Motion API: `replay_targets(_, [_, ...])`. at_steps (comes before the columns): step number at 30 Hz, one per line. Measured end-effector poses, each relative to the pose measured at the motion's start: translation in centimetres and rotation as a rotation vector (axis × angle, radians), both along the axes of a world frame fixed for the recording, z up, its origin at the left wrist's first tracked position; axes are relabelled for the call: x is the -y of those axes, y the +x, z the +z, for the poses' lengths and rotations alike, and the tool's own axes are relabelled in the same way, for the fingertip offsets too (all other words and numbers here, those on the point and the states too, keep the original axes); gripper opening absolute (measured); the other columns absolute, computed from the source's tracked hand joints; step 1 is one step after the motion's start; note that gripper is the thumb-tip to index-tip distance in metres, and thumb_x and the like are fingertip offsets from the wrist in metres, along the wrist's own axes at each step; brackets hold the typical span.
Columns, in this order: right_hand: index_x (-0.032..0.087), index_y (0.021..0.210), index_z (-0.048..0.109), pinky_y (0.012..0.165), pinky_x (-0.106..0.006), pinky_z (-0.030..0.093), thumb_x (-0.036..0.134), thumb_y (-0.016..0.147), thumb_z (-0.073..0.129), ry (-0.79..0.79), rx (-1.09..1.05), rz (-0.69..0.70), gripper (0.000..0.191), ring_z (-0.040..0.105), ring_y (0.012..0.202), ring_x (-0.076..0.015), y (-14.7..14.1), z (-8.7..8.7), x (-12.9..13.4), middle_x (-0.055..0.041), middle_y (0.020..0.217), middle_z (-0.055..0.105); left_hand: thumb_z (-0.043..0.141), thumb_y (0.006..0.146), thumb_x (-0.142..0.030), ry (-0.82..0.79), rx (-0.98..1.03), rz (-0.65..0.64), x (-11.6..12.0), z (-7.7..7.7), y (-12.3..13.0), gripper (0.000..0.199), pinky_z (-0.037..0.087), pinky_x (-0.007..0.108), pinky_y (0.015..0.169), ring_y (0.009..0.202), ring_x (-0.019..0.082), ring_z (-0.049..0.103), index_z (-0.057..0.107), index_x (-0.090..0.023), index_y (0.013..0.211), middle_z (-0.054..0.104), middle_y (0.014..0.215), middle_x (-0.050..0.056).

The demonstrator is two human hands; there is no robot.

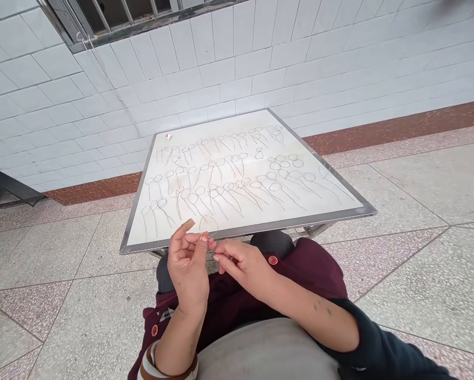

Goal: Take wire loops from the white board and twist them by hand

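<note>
My left hand (189,264) is raised at the table's near edge, its thumb and a finger pinching a thin wire loop (209,218). The round part of the loop stands up above the fingertips. One left finger has a tan bandage (188,224) round its tip. Close beside it on the right, my right hand (239,264) is closed in a pinch just below the loop, at what looks like the wire's lower end; the fingers cover most of that part. Several similar wire loops with long tails (256,184) lie in rows beyond my hands.
The white table (205,129) has a grey metal rim and stands near a white tiled wall (221,68). A small red-and-white object (168,137) lies at its far left corner. A barred window (118,16) is above left. Speckled stone floor (102,301) surrounds the table.
</note>
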State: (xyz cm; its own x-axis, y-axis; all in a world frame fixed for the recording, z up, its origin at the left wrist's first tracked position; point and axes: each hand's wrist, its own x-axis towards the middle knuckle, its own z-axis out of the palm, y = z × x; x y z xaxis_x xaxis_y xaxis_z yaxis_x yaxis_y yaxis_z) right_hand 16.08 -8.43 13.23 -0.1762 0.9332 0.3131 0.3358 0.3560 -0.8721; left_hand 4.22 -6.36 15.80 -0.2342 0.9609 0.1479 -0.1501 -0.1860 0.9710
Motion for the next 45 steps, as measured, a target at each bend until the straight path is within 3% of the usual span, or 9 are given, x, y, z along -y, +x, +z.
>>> replay_targets(6, [0.022,0.085,0.060,0.072,-0.028,0.044,0.031,0.095,0.053,-0.029,-0.052,-0.031,0.015,0.060,0.076,-0.0159,0.2,-0.5,-0.4,-0.0008,0.077,0.066,0.072,0.080,-0.022,0.002,-0.020,-0.042,0.1,-0.1,-0.3,0.035,0.055,0.025,0.073,0.071,0.012,0.067,0.062,-0.022,0.113,0.066,0.076,-0.002])
replay_targets(9, [0.023,0.100,0.059,0.068,-0.028,0.047,0.040,0.092,0.057,-0.143,-0.289,-0.063,0.019,0.062,0.080,-0.0168,0.9,-0.2,-1.0,-0.0022,0.085,0.066,0.072,0.081,-0.023,0.009,-0.020,-0.106,0.2,-0.5,-0.2,0.035,0.055,0.026,0.073,0.070,0.012,0.065,0.061,-0.022,0.114,0.065,0.075,-0.003])
replay_targets(12, [0.024,0.106,0.057,0.057,-0.024,0.043,0.040,0.087,0.063,-0.249,-0.563,0.007,0.026,0.060,0.071,-0.0137,1.4,0.0,-1.4,0.0012,0.078,0.061,0.070,0.082,-0.022,0.002,-0.020,-0.183,0.5,-0.8,0.2,0.034,0.055,0.026,0.071,0.067,0.011,0.064,0.060,-0.023,0.115,0.064,0.074,-0.004])
replay_targets(16, [0.023,0.097,0.063,0.050,-0.022,0.036,0.038,0.087,0.064,-0.315,-0.723,0.017,0.019,0.045,0.052,-0.0073,1.6,-0.2,-1.7,0.0050,0.067,0.054,0.069,0.083,-0.023,-0.039,-0.064,-0.247,0.8,-1.0,0.6,0.035,0.055,0.024,0.067,0.064,0.010,0.062,0.059,-0.024,0.117,0.065,0.075,-0.004])
replay_targets(21, [0.021,0.090,0.066,0.048,-0.022,0.033,0.039,0.083,0.067,-0.336,-0.756,-0.018,0.019,0.041,0.050,-0.0062,1.7,-0.6,-2.0,0.0052,0.066,0.052,0.069,0.083,-0.024,-0.057,-0.121,-0.249,0.8,-1.0,0.6,0.035,0.051,0.019,0.056,0.055,0.007,0.056,0.059,-0.024,0.117,0.063,0.074,-0.004])
replay_targets(31, [0.019,0.089,0.068,0.046,-0.021,0.031,0.047,0.083,0.065,-0.352,-0.741,-0.074,0.029,0.039,0.048,-0.0058,1.9,-0.4,-2.0,0.0046,0.064,0.053,0.069,0.082,-0.028,-0.088,-0.112,-0.298,1.1,-1.1,0.8,0.042,0.050,0.020,0.050,0.056,0.008,0.055,0.056,-0.022,0.121,0.062,0.076,-0.003])
replay_targets(36, [0.019,0.091,0.067,0.042,-0.020,0.027,0.048,0.083,0.065,-0.380,-0.759,-0.093,0.031,0.036,0.044,-0.0050,1.9,-0.5,-2.1,0.0065,0.060,0.049,0.071,0.079,-0.031,-0.111,-0.051,-0.256,1.4,-1.5,1.3,0.045,0.055,0.024,0.057,0.068,0.013,0.063,0.056,-0.022,0.121,0.063,0.078,-0.002])
replay_targets(41, [0.019,0.085,0.066,0.038,-0.019,0.024,0.046,0.081,0.067,-0.373,-0.801,-0.145,0.028,0.034,0.040,-0.0040,1.6,-1.1,-2.4,0.0072,0.057,0.048,0.070,0.081,-0.028,-0.107,-0.063,-0.262,1.6,-1.8,1.5,0.044,0.053,0.021,0.058,0.058,0.008,0.059,0.055,-0.022,0.122,0.062,0.075,-0.004])
replay_targets(45, [0.019,0.085,0.067,0.039,-0.018,0.024,0.044,0.081,0.069,-0.348,-0.867,-0.178,0.025,0.034,0.042,-0.0040,1.7,-1.4,-2.6,0.0069,0.058,0.047,0.070,0.081,-0.027,-0.142,-0.034,-0.283,1.6,-1.9,1.7,0.049,0.056,0.024,0.061,0.065,0.010,0.062,0.053,-0.021,0.126,0.065,0.084,0.000])
